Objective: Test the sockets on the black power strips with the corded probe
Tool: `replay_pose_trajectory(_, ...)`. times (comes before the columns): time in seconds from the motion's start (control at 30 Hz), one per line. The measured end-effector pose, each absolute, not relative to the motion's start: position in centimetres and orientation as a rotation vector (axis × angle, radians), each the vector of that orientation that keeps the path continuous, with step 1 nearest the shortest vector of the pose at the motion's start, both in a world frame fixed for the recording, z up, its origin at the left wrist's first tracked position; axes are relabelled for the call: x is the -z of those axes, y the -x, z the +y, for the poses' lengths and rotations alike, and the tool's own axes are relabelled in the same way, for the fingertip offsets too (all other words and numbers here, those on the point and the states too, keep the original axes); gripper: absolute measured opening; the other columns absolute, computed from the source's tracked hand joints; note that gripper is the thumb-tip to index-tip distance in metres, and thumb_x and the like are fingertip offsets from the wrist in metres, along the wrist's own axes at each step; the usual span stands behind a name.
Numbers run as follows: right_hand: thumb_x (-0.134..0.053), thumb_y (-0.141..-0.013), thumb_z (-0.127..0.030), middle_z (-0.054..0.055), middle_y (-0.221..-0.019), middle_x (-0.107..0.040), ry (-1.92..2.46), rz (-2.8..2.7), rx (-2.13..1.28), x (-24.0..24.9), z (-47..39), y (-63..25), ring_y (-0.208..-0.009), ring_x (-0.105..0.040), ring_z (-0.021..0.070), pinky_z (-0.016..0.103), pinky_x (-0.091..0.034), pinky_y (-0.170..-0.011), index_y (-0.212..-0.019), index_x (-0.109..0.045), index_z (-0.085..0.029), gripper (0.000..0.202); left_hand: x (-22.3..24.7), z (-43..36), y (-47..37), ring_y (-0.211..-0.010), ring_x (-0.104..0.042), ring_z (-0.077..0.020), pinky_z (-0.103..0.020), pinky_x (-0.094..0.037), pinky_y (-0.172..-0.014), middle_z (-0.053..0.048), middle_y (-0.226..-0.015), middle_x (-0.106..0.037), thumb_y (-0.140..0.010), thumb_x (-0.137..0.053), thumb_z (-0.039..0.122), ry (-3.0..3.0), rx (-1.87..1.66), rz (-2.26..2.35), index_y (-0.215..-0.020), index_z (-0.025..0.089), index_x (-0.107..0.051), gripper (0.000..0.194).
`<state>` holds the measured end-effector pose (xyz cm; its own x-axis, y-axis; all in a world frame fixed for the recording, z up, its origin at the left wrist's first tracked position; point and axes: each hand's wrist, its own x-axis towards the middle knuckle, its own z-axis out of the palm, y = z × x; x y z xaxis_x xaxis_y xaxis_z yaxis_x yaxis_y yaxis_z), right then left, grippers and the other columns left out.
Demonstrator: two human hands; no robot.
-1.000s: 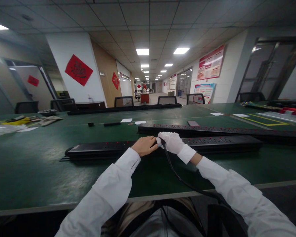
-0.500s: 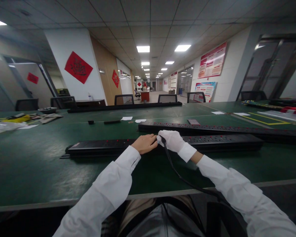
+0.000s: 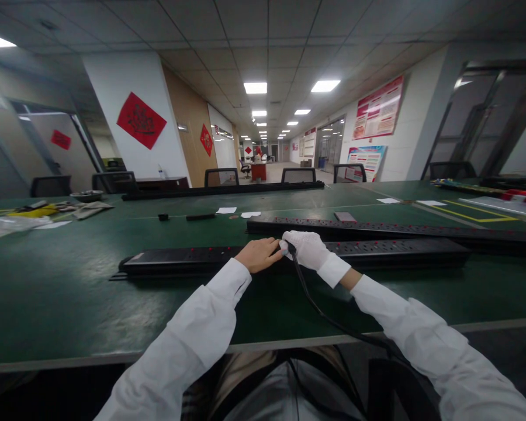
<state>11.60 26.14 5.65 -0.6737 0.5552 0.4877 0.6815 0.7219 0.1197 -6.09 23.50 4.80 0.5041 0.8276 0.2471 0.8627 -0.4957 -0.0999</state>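
A long black power strip [image 3: 403,250] with red switches lies across the green table in front of me. My bare left hand [image 3: 258,255] rests on its middle, fingers stretched to the right, the fingertips close to my other hand. In a white glove, my right hand [image 3: 305,248] is closed around a black plug [image 3: 291,248] over the strip. From the plug a black cable [image 3: 309,296] runs down across the table's front edge. Whether the plug sits in a socket is hidden by my fingers.
Behind lies another black strip [image 3: 377,228] at a slight slant. Farther back are a long dark bar [image 3: 223,190], paper slips [image 3: 251,214] and a phone-like flat object [image 3: 345,217]. A bowl [image 3: 86,196] and cloth [image 3: 92,209] stand left. Chairs line the far side.
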Motion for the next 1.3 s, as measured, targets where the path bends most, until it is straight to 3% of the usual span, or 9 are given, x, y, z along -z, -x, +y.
replay_pose_trajectory(1.3, -0.038, -0.084, -0.036, 0.005, -0.085, -0.06, 0.937, -2.512, 0.4, -5.46, 26.4, -11.56, -0.076, -0.054, 0.0128, 0.022, -0.031, -0.064, -0.088, -0.055, -0.019, 0.025, -4.88, 23.42, 5.96, -0.084, -0.057, -0.019, -0.028, -0.043, -0.067, -0.006, -0.094, -0.057, -0.088, -0.015, 0.053, 2.51, 0.234, -1.438, -0.101, 0.018, -0.049, 0.051)
